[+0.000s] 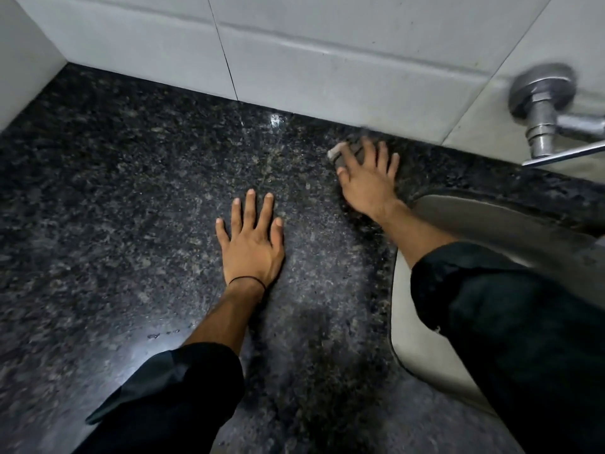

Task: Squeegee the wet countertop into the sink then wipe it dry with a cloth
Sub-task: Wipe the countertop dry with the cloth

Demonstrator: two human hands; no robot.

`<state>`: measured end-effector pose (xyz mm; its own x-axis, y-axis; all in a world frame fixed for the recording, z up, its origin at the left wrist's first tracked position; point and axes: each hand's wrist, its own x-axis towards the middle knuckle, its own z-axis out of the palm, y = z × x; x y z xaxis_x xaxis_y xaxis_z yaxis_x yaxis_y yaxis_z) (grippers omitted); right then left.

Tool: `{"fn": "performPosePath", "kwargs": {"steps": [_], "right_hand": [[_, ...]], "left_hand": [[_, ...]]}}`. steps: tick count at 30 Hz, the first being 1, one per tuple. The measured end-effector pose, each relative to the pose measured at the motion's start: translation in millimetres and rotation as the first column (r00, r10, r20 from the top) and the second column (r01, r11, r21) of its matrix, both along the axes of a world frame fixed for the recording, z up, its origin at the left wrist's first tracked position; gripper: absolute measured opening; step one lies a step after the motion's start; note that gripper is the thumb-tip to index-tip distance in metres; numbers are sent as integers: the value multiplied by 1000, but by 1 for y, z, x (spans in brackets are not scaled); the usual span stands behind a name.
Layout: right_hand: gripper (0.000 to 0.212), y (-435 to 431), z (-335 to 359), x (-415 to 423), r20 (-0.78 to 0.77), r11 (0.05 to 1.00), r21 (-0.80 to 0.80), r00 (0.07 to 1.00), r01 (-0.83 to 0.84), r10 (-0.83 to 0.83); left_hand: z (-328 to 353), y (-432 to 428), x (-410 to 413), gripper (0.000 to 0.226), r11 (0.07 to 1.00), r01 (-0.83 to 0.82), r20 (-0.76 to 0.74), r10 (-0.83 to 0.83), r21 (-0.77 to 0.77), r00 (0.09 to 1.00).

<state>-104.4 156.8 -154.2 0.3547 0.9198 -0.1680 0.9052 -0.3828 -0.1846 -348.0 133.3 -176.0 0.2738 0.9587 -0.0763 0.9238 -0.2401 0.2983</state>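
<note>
The dark speckled granite countertop (131,191) fills most of the view, with a few water drops near its front left. My left hand (250,244) lies flat on it with fingers spread, holding nothing. My right hand (368,181) presses a small grey cloth (343,152) onto the counter near the back wall; only a corner of the cloth shows past my fingers. The steel sink (458,217) sits at the right, partly covered by my right sleeve. No squeegee is visible.
White wall tiles (327,60) border the counter at the back and left. A chrome wall tap (550,109) sticks out at the upper right above the sink.
</note>
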Motion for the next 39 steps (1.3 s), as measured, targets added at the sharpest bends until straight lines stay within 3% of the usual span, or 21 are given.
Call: {"fn": "performPosePath", "kwargs": {"steps": [4,7,9,10,12,15,17,19,22,24,27,28,29,30,31,33,34,36,39], "right_hand": [[54,-94,1,-55,65,939,65,940,-339,335],[50,-168,6,-51,45,784,-16,782,-621,621],[50,-168,9,-19,89,707,-35,703,-706,706],[50,-156,8,-2,101,718,-43,712,-694,694],[51,-120,6,28,109,828,-49,821,-559,561],[49,-75,8,44,42,988,1,987,-155,155],[50,-64,6,22,-22,999,16,999,29,-29],[52,-79,1,-23,1,999,35,1000,-7,7],[52,-141,-2,-94,59,962,111,968,-249,243],[52,-194,-1,-129,52,877,120,885,-465,463],[52,-247,2,-128,51,582,48,584,-812,810],[52,-246,4,-112,70,499,36,500,-866,863],[52,-238,4,-98,92,473,26,474,-880,876],[51,-225,3,-86,107,518,22,518,-855,849],[50,-209,1,-77,104,622,27,621,-783,777],[49,-183,-1,-80,83,835,67,838,-545,540],[50,-175,-2,-93,79,899,92,903,-428,422],[52,-170,-5,-131,83,942,118,949,-314,306],[55,-192,-8,-200,85,849,134,860,-511,504]], "left_hand": [[0,1,-1,53,1000,3,13,-3,-5,1000],[-2,1,-1,53,1000,0,10,0,0,1000],[-1,1,-1,53,1000,3,5,-3,-2,1000],[-1,0,-1,53,1000,6,-1,-6,-2,1000],[0,0,-1,54,1000,14,-7,-14,-10,1000],[3,3,-4,54,998,30,21,-29,-61,999],[8,7,-7,55,993,58,75,-50,-105,996],[15,5,-17,53,992,84,111,-73,-97,991],[22,-19,-37,52,998,61,123,-60,-8,991],[23,-51,-59,51,1000,2,142,-5,17,990],[19,-104,-95,49,994,-112,179,113,-12,977],[17,-122,-108,48,988,-156,183,157,-19,971],[15,-138,-121,48,978,-205,178,206,-24,962],[14,-152,-134,49,966,-257,165,257,-24,952],[12,-163,-147,51,953,-304,145,303,-19,942],[7,-183,-174,56,911,-413,96,412,-6,906],[4,-190,-186,58,884,-467,79,466,-6,881],[-2,-201,-199,63,841,-540,53,541,-18,840],[-5,-209,-197,67,824,-567,-12,567,18,824]]}}
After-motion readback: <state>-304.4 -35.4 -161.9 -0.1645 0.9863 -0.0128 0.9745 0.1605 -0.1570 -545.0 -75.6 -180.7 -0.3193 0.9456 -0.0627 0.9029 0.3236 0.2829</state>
